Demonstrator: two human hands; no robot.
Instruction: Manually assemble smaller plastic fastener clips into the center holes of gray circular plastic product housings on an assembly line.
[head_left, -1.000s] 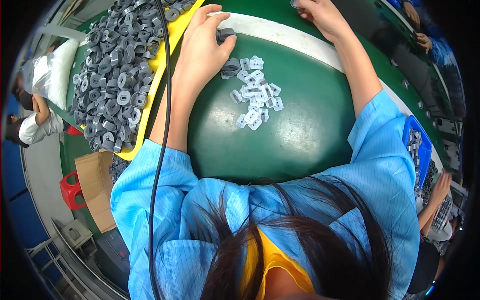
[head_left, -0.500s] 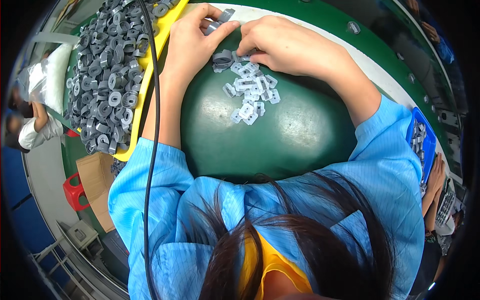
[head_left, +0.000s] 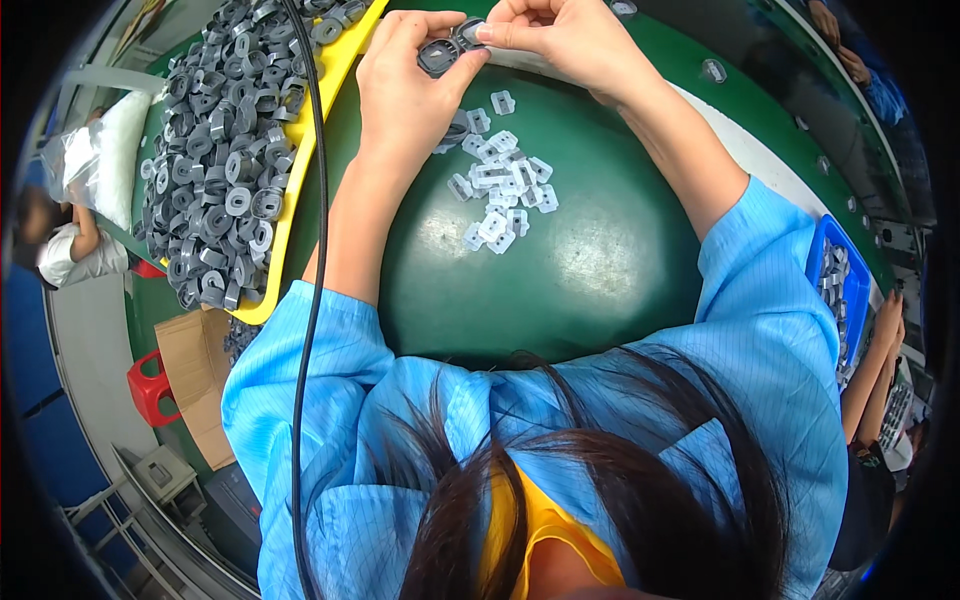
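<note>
Near the top of the view, my left hand (head_left: 405,95) is closed around two grey oval plastic parts (head_left: 437,58), held side by side between its fingers and thumb. My right hand (head_left: 575,45) meets it from the right. Its thumb and forefinger pinch a small translucent plastic piece (head_left: 477,34) against the farther grey part. Below both hands, a loose heap of translucent plastic pieces (head_left: 500,178) lies on the green table (head_left: 530,290). Beside that heap, a few grey parts (head_left: 455,131) are partly hidden by my left hand.
On the left stands a yellow tray (head_left: 283,235) piled with grey oval parts (head_left: 215,150). A black cable (head_left: 318,200) hangs across my left forearm. At the right is a blue tray (head_left: 856,290) of parts, with another person's hands (head_left: 885,325) nearby. A white strip (head_left: 735,130) edges the table.
My right hand has lifted from the heap up to the grey parts in my left hand, bringing a translucent piece. The grey parts have turned to show their open faces.
</note>
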